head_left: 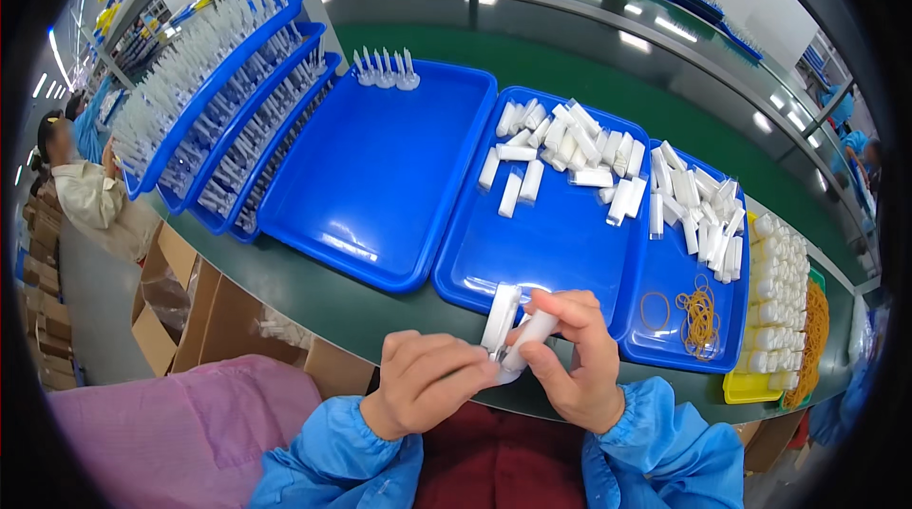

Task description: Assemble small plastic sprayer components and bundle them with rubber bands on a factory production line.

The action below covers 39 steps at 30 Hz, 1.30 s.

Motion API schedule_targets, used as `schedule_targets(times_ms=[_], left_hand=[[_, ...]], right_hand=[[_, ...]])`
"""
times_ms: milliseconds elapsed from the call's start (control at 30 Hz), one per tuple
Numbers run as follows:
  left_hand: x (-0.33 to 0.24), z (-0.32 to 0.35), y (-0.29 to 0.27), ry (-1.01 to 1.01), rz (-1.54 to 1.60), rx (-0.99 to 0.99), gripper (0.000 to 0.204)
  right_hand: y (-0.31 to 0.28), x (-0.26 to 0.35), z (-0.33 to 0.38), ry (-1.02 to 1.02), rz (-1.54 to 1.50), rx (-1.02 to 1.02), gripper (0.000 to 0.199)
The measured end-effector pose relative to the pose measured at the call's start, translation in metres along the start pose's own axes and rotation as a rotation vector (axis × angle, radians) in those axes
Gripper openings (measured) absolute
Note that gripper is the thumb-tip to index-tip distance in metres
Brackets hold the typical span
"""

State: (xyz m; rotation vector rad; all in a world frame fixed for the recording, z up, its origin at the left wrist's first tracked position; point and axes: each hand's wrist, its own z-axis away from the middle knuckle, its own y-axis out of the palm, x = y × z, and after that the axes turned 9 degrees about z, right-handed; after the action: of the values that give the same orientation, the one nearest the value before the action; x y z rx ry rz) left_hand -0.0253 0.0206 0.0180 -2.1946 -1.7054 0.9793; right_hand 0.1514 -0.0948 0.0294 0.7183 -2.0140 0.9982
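Close together at the table's near edge, both hands are closed around white parts in front of my body. My left hand [427,381] pinches near the bottom of a white oblong piece [502,314] with a clear plastic edge, which stands up between the hands. Between thumb and fingers of my right hand [581,352] is a white cylinder [536,330], tilted, its lower end meeting the left fingertips. The fingers hide how the two parts join. Just beyond the hands lies a blue tray [532,257] with many similar white wrapped pieces [570,134] toward its far side.
Left of it, a larger blue tray [370,167] holds a few upright clear nozzle-like parts [388,70]. Stacked trays of such parts [218,91] stand farther left. At right, another blue tray [655,319] carries white pieces and rubber bands [698,314], beside white bottles [774,291].
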Motion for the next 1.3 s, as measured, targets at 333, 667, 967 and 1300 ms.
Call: schedule_targets(times_ms=[333, 667, 967, 1300], left_hand=[[0.014, -0.007, 0.025, -0.132, -0.037, 0.11, 0.035], [0.009, -0.007, 0.025, -0.124, 0.054, 0.218, 0.033], [-0.023, -0.026, 0.018, -0.017, 0.222, 0.342, 0.035], [-0.032, -0.028, 0.026, -0.001, 0.112, 0.195, 0.045]], right_hand=[[-0.024, -0.088, -0.134, -0.613, 1.188, 0.253, 0.025], [-0.045, -0.046, -0.094, 0.425, 0.122, 0.308, 0.044], [-0.041, -0.014, -0.027, 0.555, -0.365, 0.1, 0.033], [-0.047, -0.01, 0.005, 0.007, 0.171, 0.038, 0.033]])
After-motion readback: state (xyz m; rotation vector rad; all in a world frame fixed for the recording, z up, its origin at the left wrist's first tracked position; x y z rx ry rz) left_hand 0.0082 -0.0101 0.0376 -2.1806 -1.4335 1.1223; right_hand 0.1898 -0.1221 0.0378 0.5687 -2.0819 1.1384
